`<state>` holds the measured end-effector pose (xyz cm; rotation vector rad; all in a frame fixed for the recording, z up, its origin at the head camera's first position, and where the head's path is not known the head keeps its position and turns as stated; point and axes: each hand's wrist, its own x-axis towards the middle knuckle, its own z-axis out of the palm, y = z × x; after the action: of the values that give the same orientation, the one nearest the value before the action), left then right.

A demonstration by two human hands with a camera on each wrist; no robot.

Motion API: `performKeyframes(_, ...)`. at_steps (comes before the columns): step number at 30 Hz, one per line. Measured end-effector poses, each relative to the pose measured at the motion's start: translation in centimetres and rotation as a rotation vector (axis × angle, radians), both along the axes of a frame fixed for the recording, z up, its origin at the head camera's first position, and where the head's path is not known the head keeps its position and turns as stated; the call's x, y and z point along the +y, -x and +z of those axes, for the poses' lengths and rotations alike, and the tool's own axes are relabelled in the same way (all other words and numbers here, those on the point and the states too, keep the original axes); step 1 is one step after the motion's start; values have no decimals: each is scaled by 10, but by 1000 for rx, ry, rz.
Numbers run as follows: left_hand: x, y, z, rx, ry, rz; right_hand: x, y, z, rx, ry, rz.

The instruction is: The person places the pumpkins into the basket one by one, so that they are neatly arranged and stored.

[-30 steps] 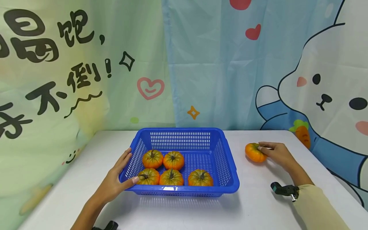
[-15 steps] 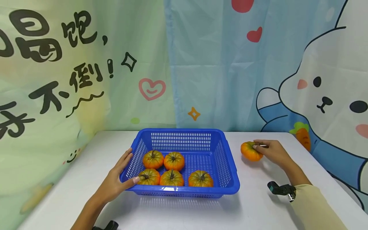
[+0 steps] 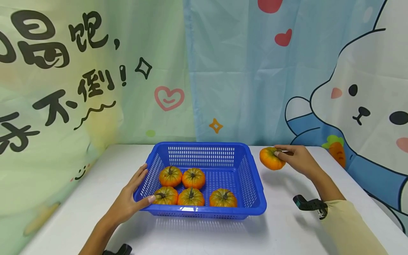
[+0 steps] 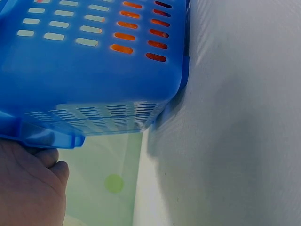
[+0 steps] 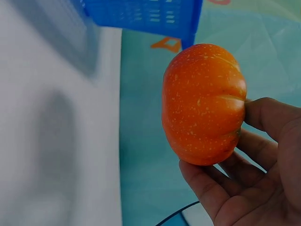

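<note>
A blue plastic basket (image 3: 223, 211) with slotted walls stands mid-table, several small orange-green pumpkins (image 3: 193, 178) inside it. My left hand (image 3: 125, 203) holds its front left corner, thumb over the rim and fingers along the left side. In the left wrist view the hand (image 4: 33, 183) shows only partly beneath the basket rim (image 4: 51, 136). To the right of the basket, my right hand (image 3: 298, 161) pinches another pumpkin (image 3: 270, 159) near its stem, raised off the table. The right wrist view shows this pumpkin's (image 5: 202, 103) speckled orange underside, with thumb and fingers around its stem side.
The white table (image 3: 197, 237) ends at a printed cloth backdrop (image 3: 220, 71) with a cartoon bear. Black wrist cameras are strapped at both wrists, the right one (image 3: 307, 203) in full view. The basket's right wall (image 3: 256, 180) rises between the held pumpkin and the basket's inside.
My right hand has lifted the pumpkin from the table and carried it left, nearer the basket's right rim. The left hand and basket have stayed in place.
</note>
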<state>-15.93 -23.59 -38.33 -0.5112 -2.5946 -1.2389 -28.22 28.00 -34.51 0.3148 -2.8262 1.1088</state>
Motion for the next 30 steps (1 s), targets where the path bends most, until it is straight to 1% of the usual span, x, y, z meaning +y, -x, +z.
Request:
performKeyframes(4, 0, 0, 0, 1, 0, -1, -7, -2, 9, 9, 16, 19)
performKeyframes(9, -1, 0, 1, 6, 2, -2, -18, -7, 23, -1, 68, 43)
performKeyframes(13, -1, 0, 1, 7, 7, 2, -29, -10, 32, 17, 89, 80)
performKeyframes(24, -1, 1, 0, 12, 17, 9, -57, -6, 43, 28, 90, 161)
performKeyframes(30, -1, 0, -1, 8, 7, 6, -72, -4, 47, 31, 113, 219)
